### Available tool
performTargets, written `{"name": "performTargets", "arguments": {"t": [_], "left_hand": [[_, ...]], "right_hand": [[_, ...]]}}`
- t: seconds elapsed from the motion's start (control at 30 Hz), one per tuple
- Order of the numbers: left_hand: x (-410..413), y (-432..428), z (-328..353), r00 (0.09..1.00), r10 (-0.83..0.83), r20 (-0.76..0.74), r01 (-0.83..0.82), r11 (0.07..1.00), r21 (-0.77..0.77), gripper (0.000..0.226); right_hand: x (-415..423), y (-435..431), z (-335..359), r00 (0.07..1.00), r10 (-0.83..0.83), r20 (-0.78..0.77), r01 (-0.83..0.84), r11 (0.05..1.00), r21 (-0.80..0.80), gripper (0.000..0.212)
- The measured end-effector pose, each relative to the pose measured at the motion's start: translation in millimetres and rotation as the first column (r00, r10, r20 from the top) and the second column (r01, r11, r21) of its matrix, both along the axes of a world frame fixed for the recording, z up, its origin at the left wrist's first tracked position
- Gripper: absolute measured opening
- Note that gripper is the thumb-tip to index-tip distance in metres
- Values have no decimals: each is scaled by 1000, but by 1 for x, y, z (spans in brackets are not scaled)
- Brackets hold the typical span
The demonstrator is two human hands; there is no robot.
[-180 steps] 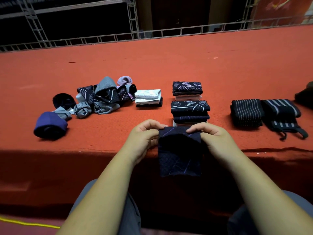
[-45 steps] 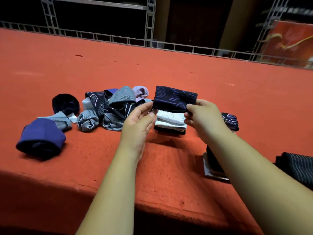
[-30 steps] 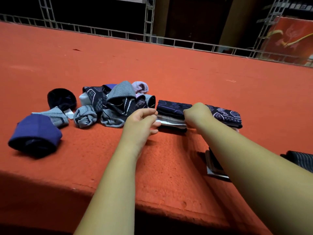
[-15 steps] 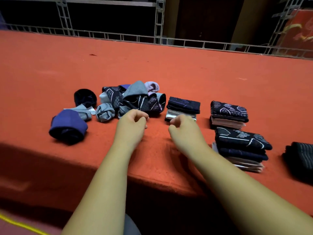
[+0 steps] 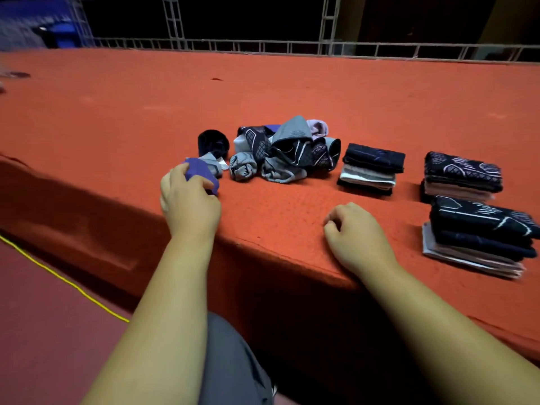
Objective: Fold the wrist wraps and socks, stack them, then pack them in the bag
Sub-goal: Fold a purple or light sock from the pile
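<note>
Two hands sit at the near edge of the red table: the left hand curls its fingers round the purple sock beside the loose sock pile, the right hand rests loosely curled, empty, before the folded stacks.

A show hall, it seems: the counter wears red carpet (like a stage), with metal frames at 12 o'clock.
</note>
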State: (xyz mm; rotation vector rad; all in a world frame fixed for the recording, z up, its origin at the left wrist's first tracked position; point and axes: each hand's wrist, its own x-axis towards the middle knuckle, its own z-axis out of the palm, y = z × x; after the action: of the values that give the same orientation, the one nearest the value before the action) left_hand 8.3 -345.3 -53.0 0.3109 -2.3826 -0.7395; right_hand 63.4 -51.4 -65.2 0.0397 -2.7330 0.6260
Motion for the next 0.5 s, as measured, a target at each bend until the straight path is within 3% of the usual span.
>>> {"name": "performTargets", "arguments": {"t": [0.07, 0.13, 0.37, 0.5], "left_hand": [[-3, -12, -7, 989, -31, 142, 28, 999, 22, 36], [-5, -19, -13, 980, -59, 192, 54, 998, 31, 45], [3, -11, -2, 990, -139, -37, 140, 990, 26, 31], [26, 21, 10, 959, -242, -146, 279, 893, 352, 22]], "right_hand": [[-2, 0, 1, 1000, -5, 3, 5, 1000, -8, 11], [-3, -1, 1, 1000, -4, 3, 4, 1000, -15, 12], [-2, 1, 2, 1000, 22, -16, -23, 999, -33, 10], [3, 1, 3, 992, 103, -75, -109, 991, -74, 7]]}}
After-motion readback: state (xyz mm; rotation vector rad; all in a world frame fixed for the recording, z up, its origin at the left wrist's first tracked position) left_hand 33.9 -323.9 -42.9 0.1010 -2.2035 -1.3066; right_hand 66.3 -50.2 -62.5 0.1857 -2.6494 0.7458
